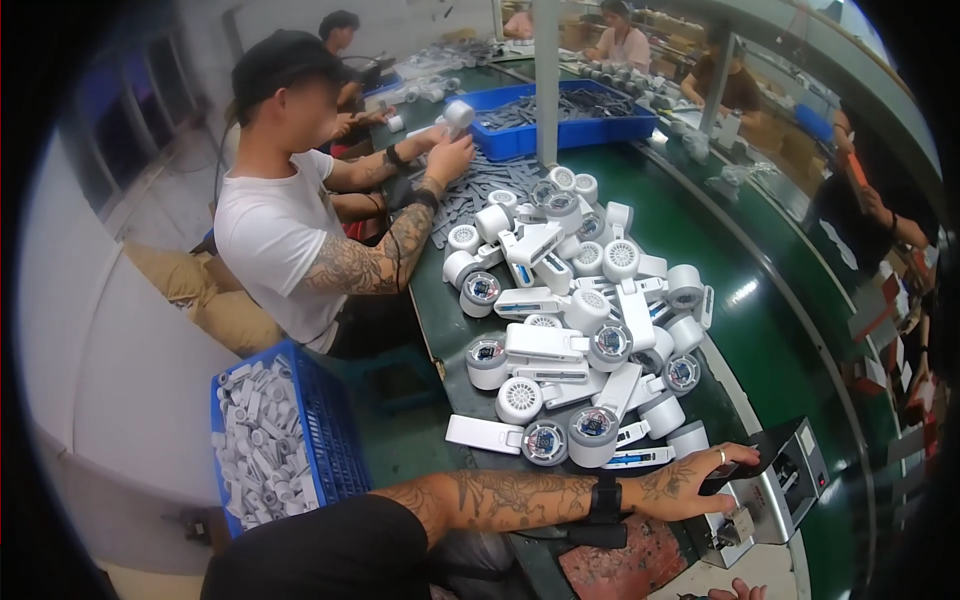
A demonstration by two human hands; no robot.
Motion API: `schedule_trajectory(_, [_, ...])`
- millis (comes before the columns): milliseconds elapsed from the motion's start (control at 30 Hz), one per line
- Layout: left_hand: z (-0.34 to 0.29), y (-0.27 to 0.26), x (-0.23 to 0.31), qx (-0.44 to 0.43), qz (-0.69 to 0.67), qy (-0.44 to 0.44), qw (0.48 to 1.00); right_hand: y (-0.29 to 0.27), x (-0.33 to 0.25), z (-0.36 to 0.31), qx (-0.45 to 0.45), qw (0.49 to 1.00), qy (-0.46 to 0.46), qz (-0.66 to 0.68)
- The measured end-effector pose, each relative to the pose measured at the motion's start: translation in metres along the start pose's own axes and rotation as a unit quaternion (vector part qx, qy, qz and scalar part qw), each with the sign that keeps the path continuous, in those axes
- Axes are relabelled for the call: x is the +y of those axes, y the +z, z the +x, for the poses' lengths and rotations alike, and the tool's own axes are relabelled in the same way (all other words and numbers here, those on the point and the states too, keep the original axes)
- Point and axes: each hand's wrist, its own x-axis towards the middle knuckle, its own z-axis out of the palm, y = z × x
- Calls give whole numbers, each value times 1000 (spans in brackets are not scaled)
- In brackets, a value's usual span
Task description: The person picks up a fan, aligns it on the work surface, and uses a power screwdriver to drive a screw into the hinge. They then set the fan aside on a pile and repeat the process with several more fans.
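Black flat piece [735, 470] under the left hand [690, 482]: grip nearly open, fingers stretched flat and pressing on it, not closed around it, at the left edge of the grey machine [785, 480]. Right hand [735, 592] just below the machine, only fingertips visible; cannot tell its grip. Left of the machine, on the green surface [780, 330], a heap of white fan parts [580, 330]. Probably best to keep the palm level and press evenly.

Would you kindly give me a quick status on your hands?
Left hand flat on black device. Right hand barely in view. White fan parts piled alongside.
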Motion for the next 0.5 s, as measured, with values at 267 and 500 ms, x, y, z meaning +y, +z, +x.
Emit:
schedule_trajectory(267, [0, -1, 1, 5, 12, -2, 1000, 11, -15, 4, -1, 1000, 20, 10])
schedule_trajectory(500, [-1, 0, 7, 9, 14, -3, 1000, -22, 16, -8, -80, 996, -12, -27])
